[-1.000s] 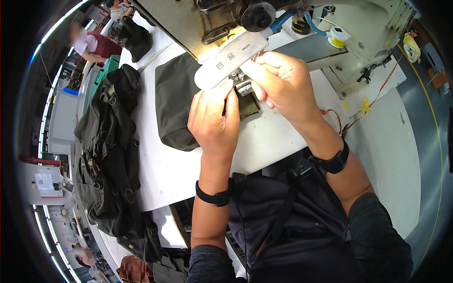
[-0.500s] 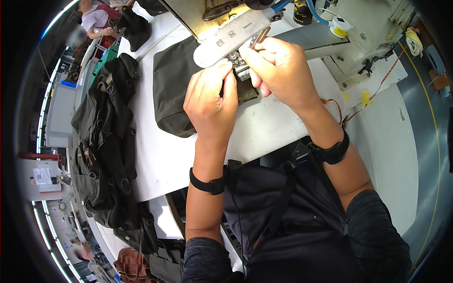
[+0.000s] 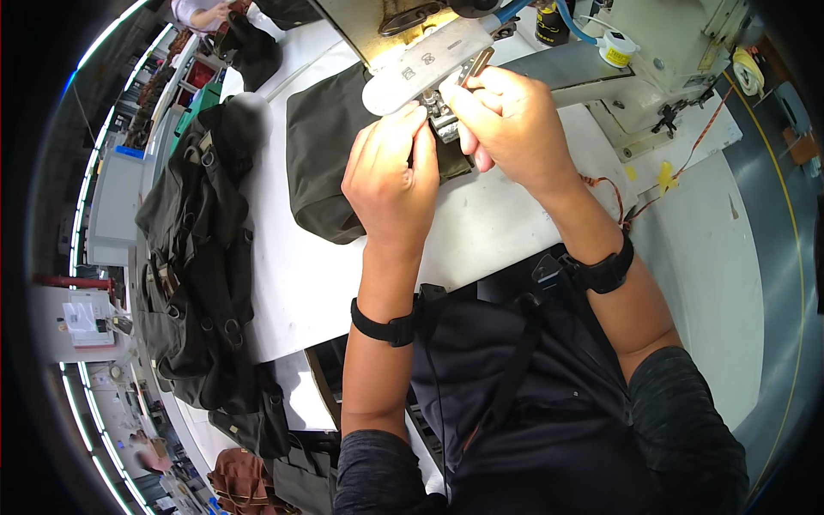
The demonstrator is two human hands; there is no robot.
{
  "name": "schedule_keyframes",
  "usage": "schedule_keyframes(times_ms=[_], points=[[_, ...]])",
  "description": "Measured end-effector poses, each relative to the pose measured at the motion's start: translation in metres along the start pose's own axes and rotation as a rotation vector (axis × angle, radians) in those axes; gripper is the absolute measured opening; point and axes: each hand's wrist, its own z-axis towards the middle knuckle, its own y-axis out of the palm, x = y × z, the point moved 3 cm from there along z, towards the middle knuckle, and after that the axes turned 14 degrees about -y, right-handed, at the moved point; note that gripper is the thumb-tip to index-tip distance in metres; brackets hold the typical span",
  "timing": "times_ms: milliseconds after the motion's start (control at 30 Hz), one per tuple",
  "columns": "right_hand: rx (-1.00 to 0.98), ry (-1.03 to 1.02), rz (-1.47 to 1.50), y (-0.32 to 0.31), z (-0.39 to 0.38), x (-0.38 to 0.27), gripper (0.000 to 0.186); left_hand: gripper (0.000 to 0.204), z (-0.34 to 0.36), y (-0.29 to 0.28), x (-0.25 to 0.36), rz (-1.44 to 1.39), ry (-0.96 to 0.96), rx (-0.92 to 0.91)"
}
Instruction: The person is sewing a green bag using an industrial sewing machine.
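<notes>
Both my hands work at the needle area of a sewing machine, below its pale face cover (image 3: 427, 69). My left hand (image 3: 390, 172) is closed in a pinch beside the metal presser parts (image 3: 444, 125); whatever lies between its fingertips is too small to make out. My right hand (image 3: 515, 129) is closed on a slim brown and silver tool (image 3: 476, 67), its exact kind unclear, which sticks up past the thumb and forefinger. A dark olive fabric bag (image 3: 326, 154) lies under the machine head, partly hidden behind my left hand.
Several dark bags with metal rings (image 3: 202, 257) are heaped along the left of the white table (image 3: 300, 300). Brown bags (image 3: 243, 481) sit lower left. A white round container (image 3: 616, 49) and a black can (image 3: 551, 24) stand on the machine. Another person (image 3: 202, 13) is at far left.
The view has shifted slightly, so the table and bags sit a little further right. Both hands keep their closed grips by the needle area, with only slight movement.
</notes>
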Motion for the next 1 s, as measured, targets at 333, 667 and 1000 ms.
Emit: schedule_keyframes(times_ms=[333, 667, 1000], points=[[-0.033, 0.028, 0.045, -0.001, 0.004, -0.005, 0.027, 0.035, 0.0, -0.035, -0.004, 0.329, -0.028, -0.268], [-0.053, 0.043, 0.042, -0.005, 0.003, -0.001, 0.027, 0.049, -0.005, -0.094, -0.046, 0.639, 0.089, -0.538], [0.025, 0.03, 0.037, -0.001, -0.004, 0.003, 0.023, 0.025, -0.019, -0.113, 0.05, 0.804, 0.01, -0.774]])
